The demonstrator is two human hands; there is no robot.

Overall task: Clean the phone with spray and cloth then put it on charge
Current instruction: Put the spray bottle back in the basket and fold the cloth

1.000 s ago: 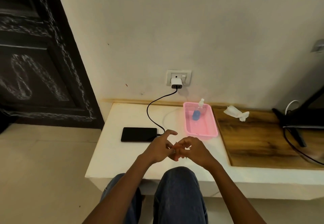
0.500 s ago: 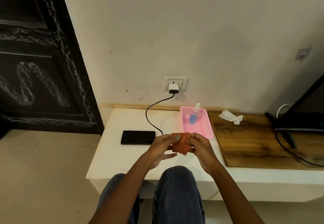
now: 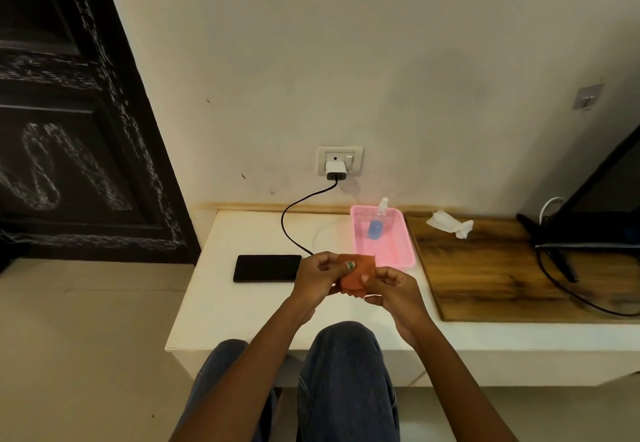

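Up close, both hands pinch an orange cloth [image 3: 356,277] above the bench [image 3: 242,313].
Left hand [image 3: 317,277] and right hand [image 3: 394,289] grip opposite edges; phone [image 3: 266,267] lies flat just behind, spray bottle [image 3: 377,223] stands in the pink tray [image 3: 401,251] farther back.

Black phone [image 3: 266,268] flat; orange cloth [image 3: 356,275] held.

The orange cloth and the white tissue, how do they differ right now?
The orange cloth is pinched between the left hand and right hand; the white tissue lies untouched on the wooden board. The cloth is spread fairly flat, the tissue crumpled. The cloth is near the person, the tissue back by the wall. Both are small and soft.
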